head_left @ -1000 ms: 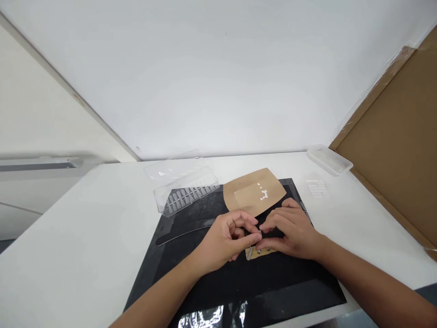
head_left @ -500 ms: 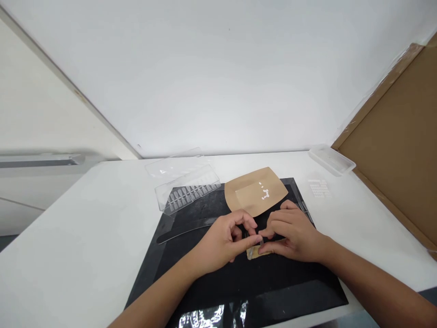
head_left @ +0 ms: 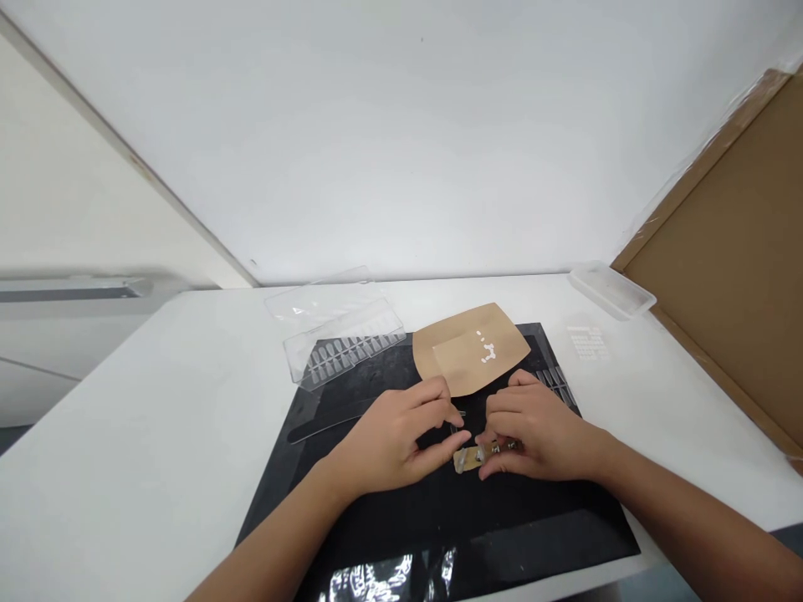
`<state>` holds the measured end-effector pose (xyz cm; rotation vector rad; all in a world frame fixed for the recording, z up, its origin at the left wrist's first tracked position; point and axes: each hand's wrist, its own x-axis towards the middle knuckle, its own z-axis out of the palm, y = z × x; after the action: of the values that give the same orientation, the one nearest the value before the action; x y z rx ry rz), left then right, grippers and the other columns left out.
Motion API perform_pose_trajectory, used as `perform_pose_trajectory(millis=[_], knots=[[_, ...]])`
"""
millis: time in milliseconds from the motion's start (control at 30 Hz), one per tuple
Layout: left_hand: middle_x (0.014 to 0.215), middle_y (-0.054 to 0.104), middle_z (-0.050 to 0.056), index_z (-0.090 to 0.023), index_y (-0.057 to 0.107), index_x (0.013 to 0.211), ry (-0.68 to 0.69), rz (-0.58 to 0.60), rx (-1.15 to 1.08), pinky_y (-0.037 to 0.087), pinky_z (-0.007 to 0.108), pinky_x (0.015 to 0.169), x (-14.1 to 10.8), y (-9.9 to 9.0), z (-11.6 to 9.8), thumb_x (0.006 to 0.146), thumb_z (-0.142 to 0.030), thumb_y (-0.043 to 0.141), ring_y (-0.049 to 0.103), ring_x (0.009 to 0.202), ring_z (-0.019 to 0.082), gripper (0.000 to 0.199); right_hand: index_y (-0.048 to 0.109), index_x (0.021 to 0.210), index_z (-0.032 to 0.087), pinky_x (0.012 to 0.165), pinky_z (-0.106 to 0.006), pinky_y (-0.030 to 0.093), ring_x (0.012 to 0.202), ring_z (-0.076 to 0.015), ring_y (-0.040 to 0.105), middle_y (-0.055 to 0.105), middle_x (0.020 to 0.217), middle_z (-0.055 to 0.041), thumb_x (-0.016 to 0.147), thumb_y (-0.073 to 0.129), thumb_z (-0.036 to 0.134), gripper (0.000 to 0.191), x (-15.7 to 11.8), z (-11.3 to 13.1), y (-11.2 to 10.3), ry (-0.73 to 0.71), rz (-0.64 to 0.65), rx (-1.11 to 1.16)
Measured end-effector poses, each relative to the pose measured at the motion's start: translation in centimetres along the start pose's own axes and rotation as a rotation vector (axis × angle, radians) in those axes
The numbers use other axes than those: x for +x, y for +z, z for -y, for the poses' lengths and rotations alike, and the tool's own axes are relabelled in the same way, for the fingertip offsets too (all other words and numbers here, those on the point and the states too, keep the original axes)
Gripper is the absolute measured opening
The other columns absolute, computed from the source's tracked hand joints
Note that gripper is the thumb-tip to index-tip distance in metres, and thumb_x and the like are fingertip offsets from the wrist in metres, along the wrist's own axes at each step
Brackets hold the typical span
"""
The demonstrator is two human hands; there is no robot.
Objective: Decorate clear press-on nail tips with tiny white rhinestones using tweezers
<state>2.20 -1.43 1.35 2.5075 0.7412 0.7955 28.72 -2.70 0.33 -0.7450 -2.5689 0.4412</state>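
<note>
A narrow tan strip with small metal studs lies on the black mat in front of me, and a clear nail tip sits at its left end. My right hand is closed over the strip's right part, with thumb and fingers on either side of it. To the left of the strip, my left hand has its fingers curled and a small gap between thumb and index fingertip. Small clear pieces lie just behind that hand's fingertips, partly hidden.
On the black mat lie a dark nail file, a tan sheet with white bits, and clear tips at the right. A clear box of nail tips overlaps its back-left edge. A translucent tray stands back right.
My left hand has drawn back left from my right hand, its thumb and index now apart. My right hand has shifted slightly, and the strip's studs show between its fingers.
</note>
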Motion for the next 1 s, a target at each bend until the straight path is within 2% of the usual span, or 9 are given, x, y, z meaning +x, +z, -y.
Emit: perform_pose_trajectory(millis=[567,667,800,1000], knots=[[0.085,0.061,0.003,-0.019,0.069,0.097,0.054,0.078,0.069,0.04,0.025,0.055,0.08,0.06,-0.44,0.099,-0.027,0.061,0.056,0.064,0.012,0.011,0.063,0.085,0.02,0.081,-0.034,0.027,0.075,-0.0138,0.056,0.067,0.081,0.0029,0.1,0.069,0.054,0.038,0.07,0.66,-0.23,-0.011,-0.01,-0.11],[0.085,0.061,0.003,-0.02,0.069,0.097,0.05,0.097,0.066,0.04,0.025,0.055,0.15,0.11,-0.54,0.098,-0.022,0.058,0.056,0.064,0.012,0.011,0.065,0.086,0.02,0.081,-0.034,0.027,0.075,-0.0139,0.056,0.067,0.08,0.0028,0.098,0.07,0.055,0.038,0.02,0.64,-0.2,-0.004,-0.001,-0.117],[0.087,0.061,0.003,-0.02,0.07,0.1,0.055,0.12,0.047,0.041,0.026,0.057,-0.02,0.24,-0.59,0.091,-0.011,0.053,0.058,0.066,0.013,0.021,0.066,0.086,0.02,0.081,-0.034,0.028,0.074,-0.0142,0.057,0.068,0.08,0.0022,0.097,0.071,0.058,0.04,-0.05,0.57,-0.15,0.007,0.016,-0.118],[0.087,0.061,0.002,-0.021,0.07,0.1,0.066,0.113,0.051,0.04,0.026,0.056,-0.2,0.35,-0.48,0.086,-0.008,0.053,0.056,0.064,0.013,0.026,0.067,0.088,0.02,0.081,-0.033,0.029,0.074,-0.0135,0.057,0.069,0.08,0.0029,0.095,0.074,0.056,0.038,-0.03,0.73,-0.25,0.024,0.014,-0.116]])
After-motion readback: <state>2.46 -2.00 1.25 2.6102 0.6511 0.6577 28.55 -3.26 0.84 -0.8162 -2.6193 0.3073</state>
